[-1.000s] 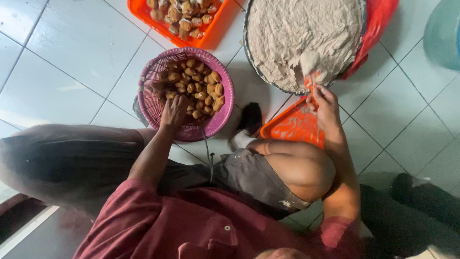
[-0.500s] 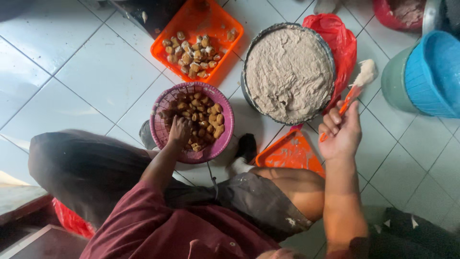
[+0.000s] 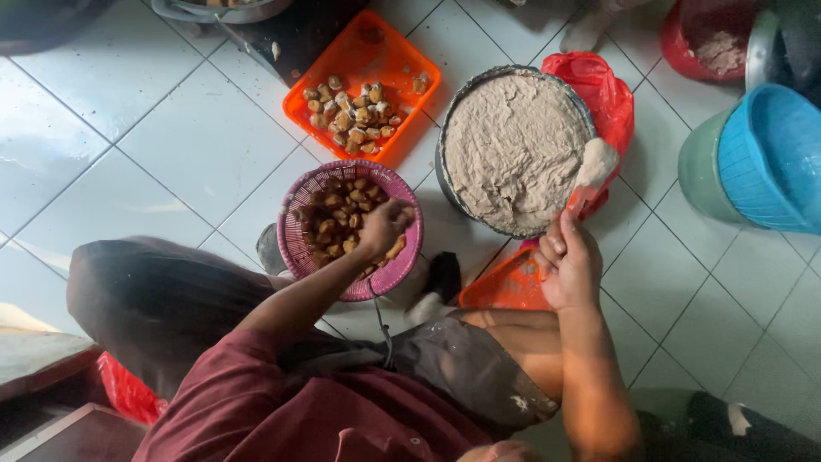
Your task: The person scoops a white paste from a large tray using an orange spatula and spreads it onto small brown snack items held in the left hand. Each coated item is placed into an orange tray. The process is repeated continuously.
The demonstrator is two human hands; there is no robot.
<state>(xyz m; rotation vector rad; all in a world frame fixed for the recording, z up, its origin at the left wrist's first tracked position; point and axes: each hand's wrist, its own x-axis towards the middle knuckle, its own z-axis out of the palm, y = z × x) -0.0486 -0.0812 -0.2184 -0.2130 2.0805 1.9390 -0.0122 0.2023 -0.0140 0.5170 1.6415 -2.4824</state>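
My left hand [image 3: 382, 228] reaches into a purple woven basket [image 3: 304, 257] full of brown fried pieces and closes over some of them. My right hand [image 3: 568, 265] grips an orange spatula [image 3: 588, 181] whose tip carries a lump of pale grey paste. The spatula is raised beside a round metal bowl [image 3: 446, 192] filled with the same paste. An orange tray [image 3: 506, 287] lies on the floor under my right hand, by my bare knee.
A second orange tray [image 3: 383, 47] with brown pieces lies on the white tiled floor behind the basket. A red plastic bag [image 3: 599, 85] sits behind the bowl. Stacked blue and green buckets [image 3: 753, 158] stand at the right, a red basin [image 3: 684, 34] behind them.
My right hand lifted the spatula out of the paste with a lump on its tip. My left hand stayed in the purple basket. The camera view shifted and widened.
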